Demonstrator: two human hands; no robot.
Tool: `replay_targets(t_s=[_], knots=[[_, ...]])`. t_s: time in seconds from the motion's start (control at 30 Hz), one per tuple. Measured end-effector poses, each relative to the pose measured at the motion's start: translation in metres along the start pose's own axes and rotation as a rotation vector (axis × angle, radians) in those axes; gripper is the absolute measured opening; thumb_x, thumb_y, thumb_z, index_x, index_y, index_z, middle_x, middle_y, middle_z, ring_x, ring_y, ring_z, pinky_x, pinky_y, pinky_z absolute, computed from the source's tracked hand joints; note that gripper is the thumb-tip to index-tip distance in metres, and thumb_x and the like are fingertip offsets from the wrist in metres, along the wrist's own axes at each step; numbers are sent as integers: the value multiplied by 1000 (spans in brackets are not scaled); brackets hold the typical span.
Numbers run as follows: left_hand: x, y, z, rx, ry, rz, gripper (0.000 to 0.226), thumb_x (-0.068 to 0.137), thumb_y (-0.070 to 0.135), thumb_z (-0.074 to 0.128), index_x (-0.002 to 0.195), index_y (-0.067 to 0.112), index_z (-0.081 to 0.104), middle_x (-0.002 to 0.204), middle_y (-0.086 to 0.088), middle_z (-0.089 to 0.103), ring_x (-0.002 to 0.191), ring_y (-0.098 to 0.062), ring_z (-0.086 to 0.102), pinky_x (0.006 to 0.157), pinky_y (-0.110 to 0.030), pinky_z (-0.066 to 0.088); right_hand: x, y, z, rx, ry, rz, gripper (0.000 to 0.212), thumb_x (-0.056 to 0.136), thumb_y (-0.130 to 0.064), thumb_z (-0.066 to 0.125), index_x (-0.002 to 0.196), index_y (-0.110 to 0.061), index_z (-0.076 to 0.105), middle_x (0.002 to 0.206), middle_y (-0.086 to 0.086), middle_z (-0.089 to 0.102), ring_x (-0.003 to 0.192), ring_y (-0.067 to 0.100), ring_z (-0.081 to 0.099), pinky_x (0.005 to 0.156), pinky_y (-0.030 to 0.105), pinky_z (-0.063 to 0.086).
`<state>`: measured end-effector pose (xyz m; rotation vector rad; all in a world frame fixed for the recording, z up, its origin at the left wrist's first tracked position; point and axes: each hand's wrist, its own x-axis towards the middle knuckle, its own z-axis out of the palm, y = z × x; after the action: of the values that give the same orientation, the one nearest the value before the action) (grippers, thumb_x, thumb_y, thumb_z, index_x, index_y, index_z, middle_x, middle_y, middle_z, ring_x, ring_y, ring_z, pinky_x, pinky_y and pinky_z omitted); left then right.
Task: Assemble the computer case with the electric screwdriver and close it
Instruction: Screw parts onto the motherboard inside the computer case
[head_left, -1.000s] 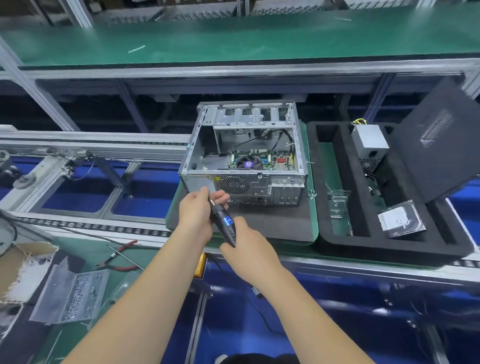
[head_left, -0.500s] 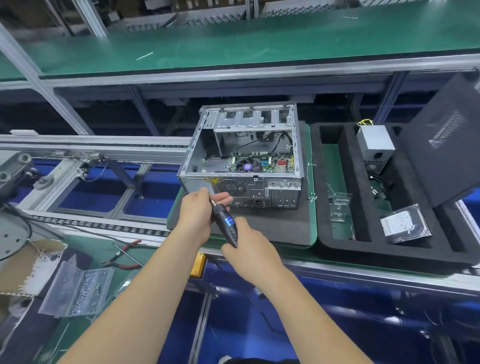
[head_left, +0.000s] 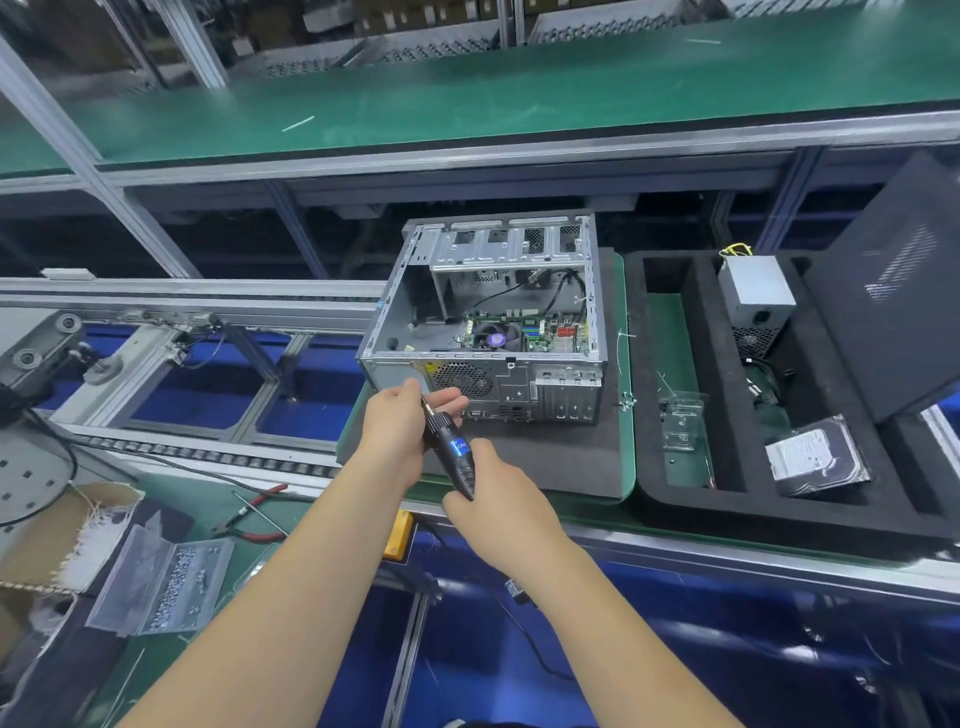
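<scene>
Gripping the black electric screwdriver by its lower end, the right hand had its fingers wrapped round the handle, while the left hand pinched the tool's tip between thumb and fingers just in front of the rear panel of the computer case. The screwdriver slanted up and to the left, a small blue display lit on its body.

The case stood open on a dark foam mat near the front edge of the green pallet, its side missing so that the motherboard and a round fan showed inside. A few loose screws lay at the mat's right edge.

To the right sat a black foam tray. A grey power supply stood in its far compartment, a hard drive lay in the near right one, and a clear plastic bag lay between. A dark side panel leaned at the tray's right.

Red-handled pliers and a clear box of screws lay on the lower bench to the left.
</scene>
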<state>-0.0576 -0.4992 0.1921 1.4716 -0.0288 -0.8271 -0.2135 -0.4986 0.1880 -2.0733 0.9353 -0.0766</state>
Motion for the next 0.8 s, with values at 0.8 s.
replay_targets(t_s=[0.8], knots=[[29,-14,-14,54,-33,-67,21,106,19,53,115,2,59,94,-13,79,88,-25,78,92,-50,60,21,12,8,237,-168,59,60,83,-32,73,131,-30,35,102,-1,57,78,15,60,58,28,45]])
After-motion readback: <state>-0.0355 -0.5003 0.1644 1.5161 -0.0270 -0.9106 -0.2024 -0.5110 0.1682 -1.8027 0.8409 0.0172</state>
